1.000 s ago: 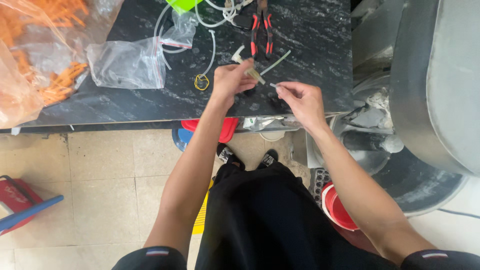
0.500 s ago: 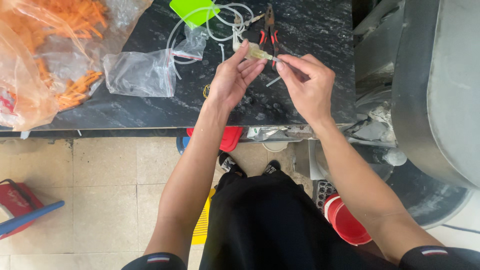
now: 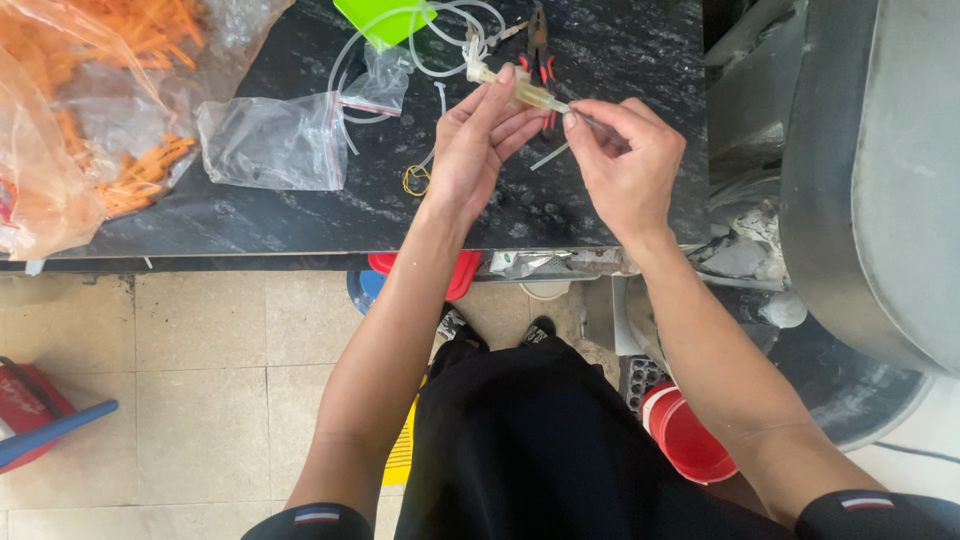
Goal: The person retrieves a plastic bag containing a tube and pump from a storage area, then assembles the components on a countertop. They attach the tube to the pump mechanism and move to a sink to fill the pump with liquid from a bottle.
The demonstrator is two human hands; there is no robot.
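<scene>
Desk of dark speckled stone fills the upper part of the view, with a tiled floor below it and a grey metal drum at the right edge. Large plastic bag of orange pieces lies on the desk's left end; a smaller clear bag lies beside it, near a loop of clear tubing, a green sheet and red-handled pliers. Both hands are raised just above the desk, close together. Left hand is closed in a pinch, thumb and fingertips around a small pale-yellow tube (a short, translucent piece, tilted down toward the right). Right hand is likewise pinched shut on a thin stem that meets the tube's right end; what the stem is cannot be told. The tube thus lies between the two hands, held at the left fingertips and touching the right hand's piece. Likely risks, as a judgement: a skewed push could bend the thin stem or slip it past the opening, and a loose pinch could drop the small tube among the clutter or over the desk's near edge to the floor.
</scene>
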